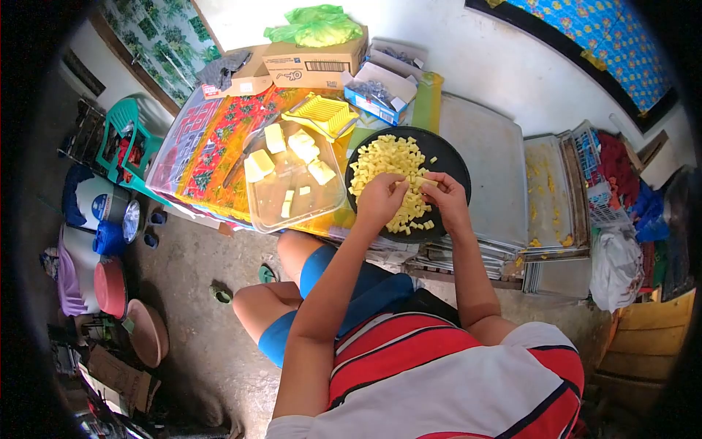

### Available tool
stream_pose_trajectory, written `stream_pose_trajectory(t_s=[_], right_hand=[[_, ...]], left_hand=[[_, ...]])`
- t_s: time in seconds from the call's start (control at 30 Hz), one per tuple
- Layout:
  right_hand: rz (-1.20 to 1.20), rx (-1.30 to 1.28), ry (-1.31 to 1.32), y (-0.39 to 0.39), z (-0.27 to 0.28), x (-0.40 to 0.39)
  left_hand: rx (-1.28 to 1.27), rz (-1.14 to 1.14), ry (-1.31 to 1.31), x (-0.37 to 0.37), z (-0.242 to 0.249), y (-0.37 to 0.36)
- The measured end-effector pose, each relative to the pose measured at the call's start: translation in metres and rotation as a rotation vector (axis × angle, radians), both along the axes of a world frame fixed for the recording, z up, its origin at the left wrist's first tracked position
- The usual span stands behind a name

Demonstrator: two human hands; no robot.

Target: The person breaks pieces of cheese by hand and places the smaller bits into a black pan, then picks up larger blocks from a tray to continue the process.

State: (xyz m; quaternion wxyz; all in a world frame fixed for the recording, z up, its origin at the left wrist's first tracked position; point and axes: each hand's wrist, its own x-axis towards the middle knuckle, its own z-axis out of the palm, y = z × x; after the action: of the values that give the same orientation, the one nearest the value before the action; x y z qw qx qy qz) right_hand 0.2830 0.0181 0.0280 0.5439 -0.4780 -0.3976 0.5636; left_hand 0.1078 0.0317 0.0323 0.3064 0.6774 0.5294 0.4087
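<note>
My left hand is closed in a pinch above a round black tray, its fingertips at a small yellow piece. Close beside it my right hand also pinches a small yellow piece; the fingers partly hide both. Beneath my hands, a heap of small yellow cubes covers much of the tray. Left of it sits a clear plastic tub with larger yellow blocks and some smaller cut pieces inside. A knife appears to lie along the tub's left side.
A yellow slotted basket stands behind the tub. Cardboard boxes and a blue-white box line the wall. Stacked metal trays lie to the right. A green chair is at the far left.
</note>
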Motion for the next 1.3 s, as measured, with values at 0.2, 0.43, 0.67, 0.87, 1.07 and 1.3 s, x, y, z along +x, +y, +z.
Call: stream_pose_trajectory(t_s=[0.2, 0.43, 0.67, 0.87, 1.07, 1.3], right_hand=[[0.050, 0.037, 0.099, -0.005, 0.016, -0.009], [0.121, 0.036, 0.228, -0.008, 0.021, -0.010], [0.044, 0.010, 0.177, -0.002, 0.016, -0.005], [0.026, -0.020, 0.023, 0.001, 0.002, 0.001], [-0.008, 0.002, 0.008, -0.001, 0.002, -0.003], [0.049, 0.028, 0.136, -0.007, 0.022, -0.013]], left_hand=[[-0.148, -0.169, -0.381, -0.003, 0.014, -0.003], [-0.236, -0.262, -0.523, -0.004, 0.017, -0.003], [0.032, -0.070, -0.146, 0.001, 0.010, -0.004], [0.312, 0.004, 0.333, 0.002, -0.001, -0.002], [0.307, 0.043, 0.278, -0.002, 0.001, -0.008], [-0.071, -0.123, -0.273, -0.006, 0.018, -0.007]])
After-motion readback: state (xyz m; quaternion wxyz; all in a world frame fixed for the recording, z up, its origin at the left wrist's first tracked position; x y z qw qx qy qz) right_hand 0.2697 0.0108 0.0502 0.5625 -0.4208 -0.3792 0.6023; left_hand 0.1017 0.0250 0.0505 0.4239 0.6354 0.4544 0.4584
